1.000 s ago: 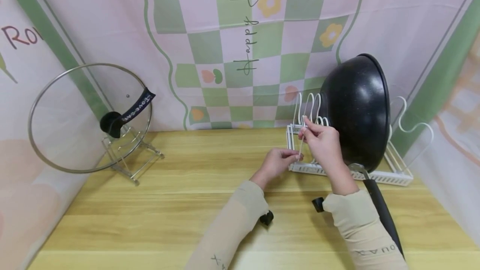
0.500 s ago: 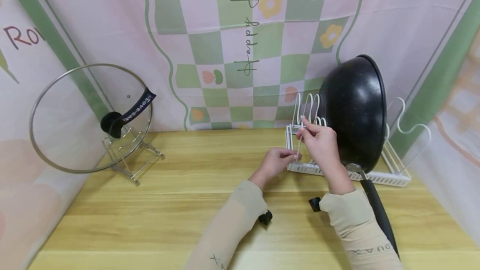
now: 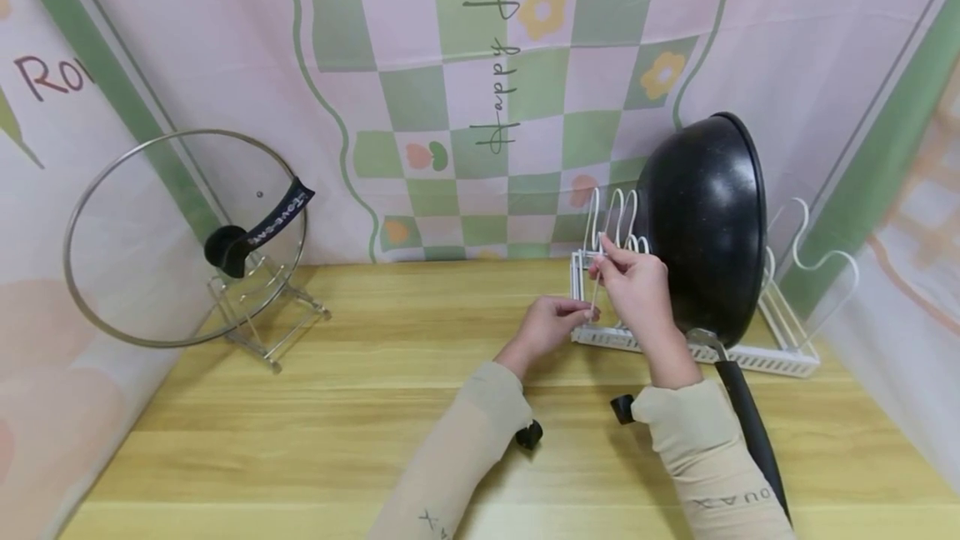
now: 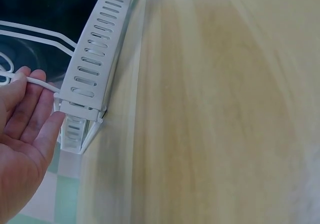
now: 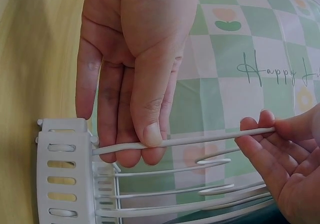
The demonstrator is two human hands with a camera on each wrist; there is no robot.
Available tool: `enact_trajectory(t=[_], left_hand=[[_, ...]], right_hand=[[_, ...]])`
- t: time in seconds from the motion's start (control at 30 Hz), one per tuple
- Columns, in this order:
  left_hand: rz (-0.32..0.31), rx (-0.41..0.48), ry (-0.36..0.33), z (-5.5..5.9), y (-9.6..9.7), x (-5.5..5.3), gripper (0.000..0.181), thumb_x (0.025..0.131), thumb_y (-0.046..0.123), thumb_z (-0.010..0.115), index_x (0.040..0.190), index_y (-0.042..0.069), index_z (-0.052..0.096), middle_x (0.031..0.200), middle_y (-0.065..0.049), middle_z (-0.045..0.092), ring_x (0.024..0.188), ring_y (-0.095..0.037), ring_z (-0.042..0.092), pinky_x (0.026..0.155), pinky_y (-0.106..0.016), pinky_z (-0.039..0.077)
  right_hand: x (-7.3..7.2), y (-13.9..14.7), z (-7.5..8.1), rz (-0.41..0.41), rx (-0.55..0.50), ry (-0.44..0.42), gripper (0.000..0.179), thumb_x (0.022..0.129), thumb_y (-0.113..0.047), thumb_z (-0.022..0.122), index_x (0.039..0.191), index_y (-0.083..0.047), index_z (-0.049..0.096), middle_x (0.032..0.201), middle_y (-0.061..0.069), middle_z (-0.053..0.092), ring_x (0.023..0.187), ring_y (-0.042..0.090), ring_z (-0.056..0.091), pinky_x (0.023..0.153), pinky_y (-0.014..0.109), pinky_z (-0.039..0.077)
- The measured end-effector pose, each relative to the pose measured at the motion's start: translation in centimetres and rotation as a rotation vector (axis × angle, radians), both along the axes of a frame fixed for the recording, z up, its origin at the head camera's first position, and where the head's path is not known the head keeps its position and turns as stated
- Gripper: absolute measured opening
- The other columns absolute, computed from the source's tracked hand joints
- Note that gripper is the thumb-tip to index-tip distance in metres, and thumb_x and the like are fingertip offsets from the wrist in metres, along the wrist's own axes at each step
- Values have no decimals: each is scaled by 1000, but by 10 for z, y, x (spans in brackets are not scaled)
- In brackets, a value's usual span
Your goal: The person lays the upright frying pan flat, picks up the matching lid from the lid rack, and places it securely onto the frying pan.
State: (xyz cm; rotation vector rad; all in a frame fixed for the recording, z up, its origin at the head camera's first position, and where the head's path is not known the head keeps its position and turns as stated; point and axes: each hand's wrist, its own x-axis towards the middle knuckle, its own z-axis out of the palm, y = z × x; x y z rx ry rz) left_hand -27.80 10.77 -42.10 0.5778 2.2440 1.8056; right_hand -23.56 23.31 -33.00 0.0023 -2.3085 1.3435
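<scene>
A white wire dish rack point(image 3: 772, 359) with a slotted base stands at the right, with several looped wire dividers along it. Low on the leftmost divider point(image 5: 200, 139), close to the base, my left hand point(image 3: 546, 328) pinches the wire between thumb and fingers. My right hand point(image 3: 639, 288) pinches the same divider higher up, near its top. In the right wrist view the left hand reaches down from above, while the right hand's fingers point(image 5: 257, 139) come in from the right. A black wok point(image 3: 701, 227) rests on its side in the rack, right of my right hand.
The wok's black handle point(image 3: 753, 423) slants over the table toward the front, partly behind the right sleeve point(image 3: 693, 440). At the left, a glass lid with a black knob point(image 3: 225, 250) leans in a small metal stand point(image 3: 264, 350). A patterned cloth point(image 3: 480, 107) hangs behind the table.
Both hands keep their pinch on the divider. The rack, wok and hands sit slightly farther left in the head view, while the lid sits slightly farther right.
</scene>
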Motion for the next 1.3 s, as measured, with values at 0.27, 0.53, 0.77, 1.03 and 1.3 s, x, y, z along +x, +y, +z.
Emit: enact_trajectory(t=[0.27,0.53,0.77,1.03,1.3], left_hand=[[10,-2,-9,0,-3,0,19,99,15,69,112,4,77,105,-2,78,100,-10,70,90,-23,54],[43,-5,-12,1,-4,1,18,99,16,69,110,5,78,104,-2,78,103,-9,69,90,-23,54],[67,-1,-17,2,-4,2,17,99,17,70,108,5,79,102,-2,78,105,-10,68,93,-26,53],[75,1,-25,0,-8,1,18,99,17,70,109,6,79,103,-1,78,105,-9,68,95,-27,52],[69,7,-27,1,-11,0,18,99,17,71,110,5,78,103,-1,78,104,-9,68,93,-25,53]], right_hand=[[-2,-3,-1,-1,-25,-4,33,101,0,62,134,3,62,98,27,74,75,8,65,59,11,50],[-2,-7,2,16,-38,-27,34,102,-1,60,137,2,60,105,27,73,75,0,63,62,10,52],[-3,-9,1,18,-33,-14,34,102,-2,60,136,2,60,104,27,73,74,1,64,59,11,50],[-5,-13,0,15,-36,-11,34,102,-2,61,137,0,61,104,26,73,77,8,66,55,13,49],[-5,-18,-1,-1,-31,-7,34,103,-2,59,137,-1,61,102,26,73,86,26,68,53,13,47]])
